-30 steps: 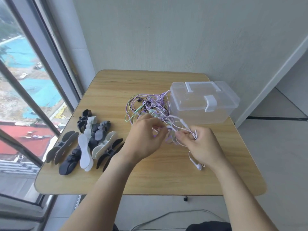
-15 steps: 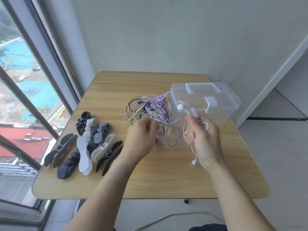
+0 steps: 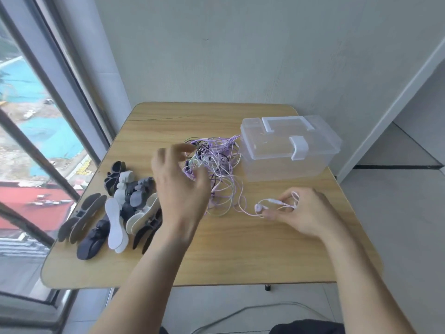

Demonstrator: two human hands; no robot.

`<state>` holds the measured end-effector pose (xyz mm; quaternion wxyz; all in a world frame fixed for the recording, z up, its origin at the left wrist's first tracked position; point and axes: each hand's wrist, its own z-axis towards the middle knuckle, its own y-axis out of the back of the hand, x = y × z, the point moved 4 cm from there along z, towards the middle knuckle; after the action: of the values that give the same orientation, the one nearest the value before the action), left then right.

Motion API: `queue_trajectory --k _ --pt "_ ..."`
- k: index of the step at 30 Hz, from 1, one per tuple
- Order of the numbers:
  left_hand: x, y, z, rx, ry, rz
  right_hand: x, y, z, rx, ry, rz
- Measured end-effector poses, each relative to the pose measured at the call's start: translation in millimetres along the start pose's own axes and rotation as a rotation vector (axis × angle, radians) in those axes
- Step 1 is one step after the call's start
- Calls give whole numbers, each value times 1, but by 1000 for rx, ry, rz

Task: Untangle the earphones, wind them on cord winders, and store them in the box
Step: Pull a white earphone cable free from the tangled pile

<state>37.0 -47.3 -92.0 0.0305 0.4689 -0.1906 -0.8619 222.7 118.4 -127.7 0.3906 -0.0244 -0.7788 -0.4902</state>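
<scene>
Head camera looks down on a small wooden desk (image 3: 216, 249) set against a pale wall, with a window along its left edge. My left hand (image 3: 179, 182) hovers, blurred, over the left side of the tangle of earphones (image 3: 216, 165), fingers spread and loosely bent, holding nothing that I can make out. That tangle, mostly lilac and white cords with a few black and green ones, lies near the middle of the desk, its right side just beside the box (image 3: 289, 150). My right hand (image 3: 305, 213) rests low near the desk's right edge, in front of the box, with thumb and fingers pinched together on a white earphone cord (image 3: 243, 201); one white earbud (image 3: 258, 208) sticks out just left of my fingertips, and a small loop of the cord rises over my knuckles. From the earbud the cord trails left and up into the tangle. The box is clear plastic with a white handle and a white latch, lid closed, at the far right corner of the desk. A heap of cord winders (image 3: 115, 208) in black, grey and white lies by the left edge, just left of my left wrist.
</scene>
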Motion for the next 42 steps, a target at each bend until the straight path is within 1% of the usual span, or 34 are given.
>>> queue_trajectory --k 1,2,4,5,7,8,10,11,12,14,15,16,17,18,19,20,22,23,24,25,28,30,32,35,37,39,42 --pt "-12 -4 -4 91 -119 -21 3 -4 0 33 22 1" --pt "-17 -12 -9 224 -195 -48 7 -8 1 50 63 -11" --pt "-22 -25 -19 526 -229 -80 14 -17 5 56 156 -65" --pt "-21 -31 -24 652 -232 -54 16 -22 8 58 192 -82" --pt "-13 -40 -32 816 -255 47 19 -28 12 83 258 -118" --pt "-8 -44 -34 862 -258 89 20 -30 12 104 292 -125" --pt "4 -49 -36 883 -256 128 24 -31 9 159 359 -28" --pt "9 -51 -36 877 -260 155 28 -29 5 175 385 91" --pt "12 -52 -36 858 -284 188 31 -26 3 165 401 230" --pt "14 -52 -34 762 -341 200 33 -14 2 61 392 450" --pt "13 -52 -33 713 -345 175 33 -9 1 31 358 552" --pt "13 -52 -31 674 -329 136 33 -6 1 35 303 698" --pt "12 -52 -29 640 -314 106 33 -5 1 84 223 928" --pt "11 -51 -28 611 -309 106 37 -4 -2 168 165 1190" --pt "12 -52 -27 593 -310 134 41 -2 -5 233 144 1413" --pt "12 -52 -27 584 -311 175 44 0 -8 269 145 1567" --pt "15 -51 -26 568 -301 245 49 4 -13 309 146 1742" --pt "17 -50 -24 559 -288 266 48 5 -13 322 121 1772" --pt "18 -48 -22 543 -283 273 47 5 -11 328 91 1748" --pt "18 -46 -19 528 -282 271 43 5 -9 318 58 1671" --pt "16 -44 -15 495 -294 249 35 -2 -1 207 43 1304" --pt "15 -46 -14 488 -292 216 35 -9 -1 150 64 1133" --pt "11 -46 -16 484 -316 191 39 -18 -2 157 116 977" --pt "3 -45 -20 480 -402 208 49 -28 -9 239 278 702" --pt "2 -43 -21 473 -435 250 52 -29 -13 259 333 628" --pt "4 -41 -19 481 -428 255 53 -24 -14 237 324 629" --pt "11 -38 -13 467 -382 248 49 -14 -10 182 283 744"
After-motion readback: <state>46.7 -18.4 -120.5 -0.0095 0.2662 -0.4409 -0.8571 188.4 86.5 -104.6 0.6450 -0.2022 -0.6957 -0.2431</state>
